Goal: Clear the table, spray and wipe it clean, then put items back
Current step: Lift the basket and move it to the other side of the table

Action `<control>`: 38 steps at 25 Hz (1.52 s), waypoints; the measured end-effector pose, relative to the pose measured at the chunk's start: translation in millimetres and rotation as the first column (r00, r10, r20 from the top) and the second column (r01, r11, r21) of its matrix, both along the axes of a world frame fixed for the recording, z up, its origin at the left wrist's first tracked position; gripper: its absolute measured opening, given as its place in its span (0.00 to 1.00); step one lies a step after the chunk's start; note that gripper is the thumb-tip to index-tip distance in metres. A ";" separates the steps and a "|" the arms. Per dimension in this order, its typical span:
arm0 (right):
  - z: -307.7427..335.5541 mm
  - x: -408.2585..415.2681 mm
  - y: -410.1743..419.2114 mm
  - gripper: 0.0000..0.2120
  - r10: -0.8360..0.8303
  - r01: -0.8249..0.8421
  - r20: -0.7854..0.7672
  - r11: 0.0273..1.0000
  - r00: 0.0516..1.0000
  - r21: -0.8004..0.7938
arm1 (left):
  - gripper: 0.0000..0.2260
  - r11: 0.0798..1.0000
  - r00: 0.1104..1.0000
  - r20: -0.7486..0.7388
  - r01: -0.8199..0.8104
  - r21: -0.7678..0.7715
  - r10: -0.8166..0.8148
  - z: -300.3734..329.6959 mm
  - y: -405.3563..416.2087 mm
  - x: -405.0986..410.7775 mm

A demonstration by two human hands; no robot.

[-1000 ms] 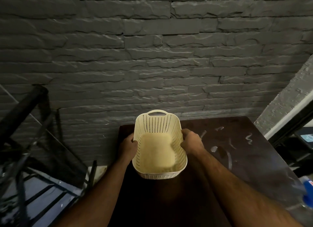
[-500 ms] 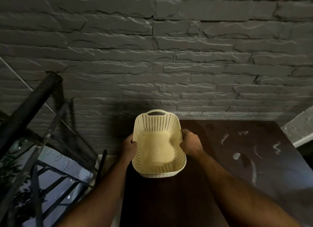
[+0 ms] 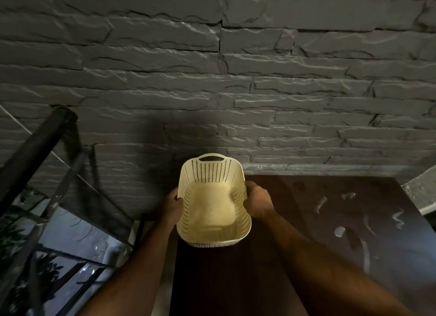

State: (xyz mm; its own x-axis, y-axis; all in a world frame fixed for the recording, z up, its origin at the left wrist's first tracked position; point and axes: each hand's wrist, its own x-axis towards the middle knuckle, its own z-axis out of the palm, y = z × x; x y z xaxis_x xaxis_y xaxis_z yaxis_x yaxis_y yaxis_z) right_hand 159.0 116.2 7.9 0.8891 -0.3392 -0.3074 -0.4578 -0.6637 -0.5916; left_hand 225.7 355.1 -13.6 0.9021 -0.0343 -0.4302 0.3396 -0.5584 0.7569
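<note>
A cream perforated plastic basket with a handle slot at its far end is held over the left edge of the dark brown table. My left hand grips its left rim and my right hand grips its right rim. Nothing lies inside the basket. Whether it touches the table I cannot tell. White streaks and smears mark the right part of the tabletop.
A grey stone-brick wall rises straight behind the table. A black metal stair railing slopes down at the left, with a drop below it. A grey ledge juts in at the right edge.
The basket, still in both hands, has shifted toward the table's left edge while the view swung left. The blue item at the right edge has gone out of frame.
</note>
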 end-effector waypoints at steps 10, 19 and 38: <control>-6.7 15.4 -9.6 0.21 -0.043 0.044 0.016 0.999 0.999 -0.010 | 0.19 0.999 1.000 -0.001 0.016 0.039 -0.016 -11.7 -11.7 20.7; -12.0 7.3 -3.4 0.19 -0.084 0.084 0.004 0.996 0.996 -0.037 | 0.20 0.996 0.997 -0.006 0.078 0.045 -0.078 -17.6 -9.7 18.4; -2.9 -3.0 -2.1 0.19 -0.106 0.103 -0.026 0.991 0.994 -0.083 | 0.20 0.993 0.993 -0.003 0.116 -0.012 -0.116 -19.3 -10.3 10.3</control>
